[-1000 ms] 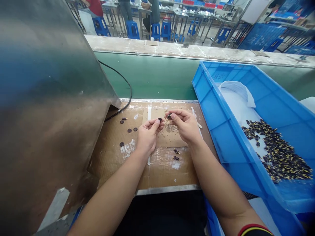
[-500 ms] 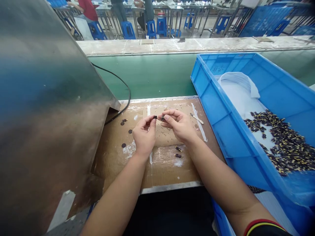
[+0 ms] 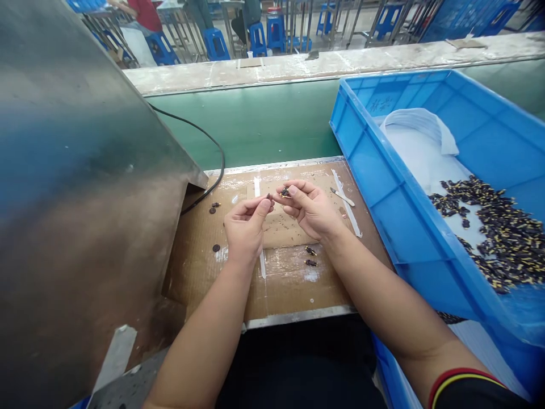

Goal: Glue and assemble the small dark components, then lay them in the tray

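Note:
My left hand [image 3: 244, 230] is closed in a pinch on a small dark piece [image 3: 269, 196], mostly hidden by the thumb and finger. Close beside it, my right hand [image 3: 313, 210] grips a small black-and-yellow part [image 3: 285, 193] between thumb and fingers. Both hands are over the cardboard-covered bench [image 3: 293, 289], fingertips almost meeting. Two similar black-and-yellow parts, one of them the nearer part [image 3: 311, 263], lie below my right hand. Left of my left hand are dark round discs, among them a lower disc [image 3: 216, 248] and an upper disc [image 3: 212, 211].
A large blue crate [image 3: 370, 170] at the right holds a heap of black-and-yellow parts [image 3: 506, 233] on white sheeting. A metal housing [image 3: 93, 187] fills the left, with a black cable [image 3: 208, 136] behind. A small knife [image 3: 342, 197] lies on the bench. People sit beyond the ledge.
Both hands have risen slightly, and my right fingers have turned the black-and-yellow part a little. The view has tipped down and shifted slightly.

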A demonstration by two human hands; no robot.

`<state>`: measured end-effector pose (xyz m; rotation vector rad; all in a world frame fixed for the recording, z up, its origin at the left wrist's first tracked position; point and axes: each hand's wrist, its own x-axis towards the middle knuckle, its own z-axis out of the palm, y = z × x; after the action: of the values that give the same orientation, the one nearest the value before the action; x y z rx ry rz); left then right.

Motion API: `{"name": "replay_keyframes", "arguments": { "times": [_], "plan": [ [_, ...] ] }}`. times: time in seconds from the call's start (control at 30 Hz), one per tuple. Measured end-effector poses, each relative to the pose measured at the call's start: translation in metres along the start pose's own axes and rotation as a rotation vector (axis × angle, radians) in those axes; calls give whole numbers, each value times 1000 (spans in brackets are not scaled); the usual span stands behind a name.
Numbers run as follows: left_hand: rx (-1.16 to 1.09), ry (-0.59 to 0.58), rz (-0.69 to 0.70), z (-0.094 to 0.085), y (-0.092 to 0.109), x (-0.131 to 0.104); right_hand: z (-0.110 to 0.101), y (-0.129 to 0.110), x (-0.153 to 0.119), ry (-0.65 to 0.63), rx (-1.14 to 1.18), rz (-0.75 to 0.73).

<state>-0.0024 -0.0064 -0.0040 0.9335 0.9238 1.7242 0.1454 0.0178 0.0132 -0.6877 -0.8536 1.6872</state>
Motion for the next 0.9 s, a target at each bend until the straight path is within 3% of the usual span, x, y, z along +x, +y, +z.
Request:
{"name": "replay_keyframes", "arguments": {
  "times": [0.1,0.3,0.9],
  "plan": [
    [-224,-32,-212,1,2,2,1,3,1,39,-102,-126],
    [-363,-19,-352,0,2,2,7,6,-4,76,-265,-258],
    [-380,50,-328,-1,0,4,16,24,-13,54,-438,-419]
  ]
}}
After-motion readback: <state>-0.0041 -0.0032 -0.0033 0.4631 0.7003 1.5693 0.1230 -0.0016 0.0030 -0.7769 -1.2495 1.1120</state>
